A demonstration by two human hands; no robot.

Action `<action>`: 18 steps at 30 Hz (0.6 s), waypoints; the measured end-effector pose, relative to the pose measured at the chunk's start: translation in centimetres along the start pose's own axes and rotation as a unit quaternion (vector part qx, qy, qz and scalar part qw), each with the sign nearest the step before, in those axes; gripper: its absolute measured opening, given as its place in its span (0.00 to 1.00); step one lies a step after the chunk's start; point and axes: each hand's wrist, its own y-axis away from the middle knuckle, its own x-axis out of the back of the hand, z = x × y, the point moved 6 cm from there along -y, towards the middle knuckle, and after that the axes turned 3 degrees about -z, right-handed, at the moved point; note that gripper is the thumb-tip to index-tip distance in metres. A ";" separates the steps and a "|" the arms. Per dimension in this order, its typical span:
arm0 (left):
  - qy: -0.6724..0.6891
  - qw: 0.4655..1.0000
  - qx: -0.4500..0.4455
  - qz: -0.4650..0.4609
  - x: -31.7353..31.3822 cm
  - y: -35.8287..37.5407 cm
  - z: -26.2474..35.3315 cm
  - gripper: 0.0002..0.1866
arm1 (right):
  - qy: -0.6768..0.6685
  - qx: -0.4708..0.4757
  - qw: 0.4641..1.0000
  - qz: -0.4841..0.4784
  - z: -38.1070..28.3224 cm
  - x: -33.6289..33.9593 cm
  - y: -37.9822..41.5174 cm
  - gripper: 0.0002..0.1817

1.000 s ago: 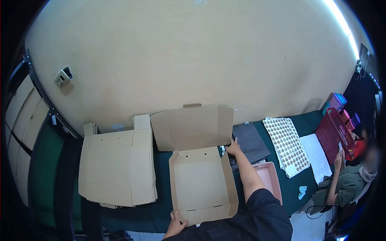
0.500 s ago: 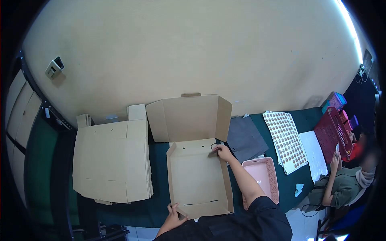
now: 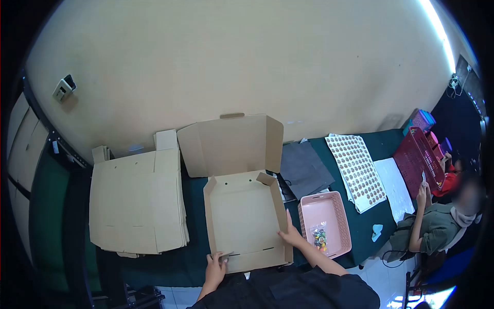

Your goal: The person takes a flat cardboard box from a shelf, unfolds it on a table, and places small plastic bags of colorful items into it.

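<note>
An opened cardboard box lies in front of me with its lid raised toward the wall. My left hand has its fingers closed on the box's near left corner. At the right wall of the box is my right hand, its thumb over the inner side and its fingers along the outside. Just right of that hand sits a pink basket holding a clear bag of colourful small items. Behind the basket, dark grey sheets lie on the green cloth.
Flat cardboard boxes are stacked on the left. To the right are sheets of round stickers, a white sheet, a light blue item and a dark red basket. A co-worker sits at far right.
My right hand has moved from the far right corner down to the right wall. That corner's flap now folds inward. The bag in the pink basket has come into sight. The view has shifted slightly.
</note>
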 end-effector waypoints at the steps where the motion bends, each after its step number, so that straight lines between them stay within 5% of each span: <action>1: 0.005 1.000 0.010 -0.005 0.0 0.0 0.0 0.17 | -0.002 -0.036 0.999 -0.030 0.7 -0.3 1.5 0.50; 9: -0.044 0.999 -0.029 0.014 -0.1 0.1 -0.3 0.24 | 0.058 -0.102 0.986 -0.118 -0.3 -2.6 6.2 0.49; 13: -0.001 0.995 0.014 -0.100 0.0 0.3 0.6 0.33 | 0.006 -0.158 0.984 -0.086 1.9 -1.8 5.7 0.45; 15: -0.012 0.993 0.016 -0.116 -0.1 0.5 0.4 0.36 | -0.274 -0.233 0.932 0.053 2.8 -1.0 5.9 0.38; 18: -0.038 0.995 -0.009 -0.094 -0.2 0.9 0.2 0.36 | -0.338 -0.266 0.902 0.045 2.8 -1.7 6.2 0.32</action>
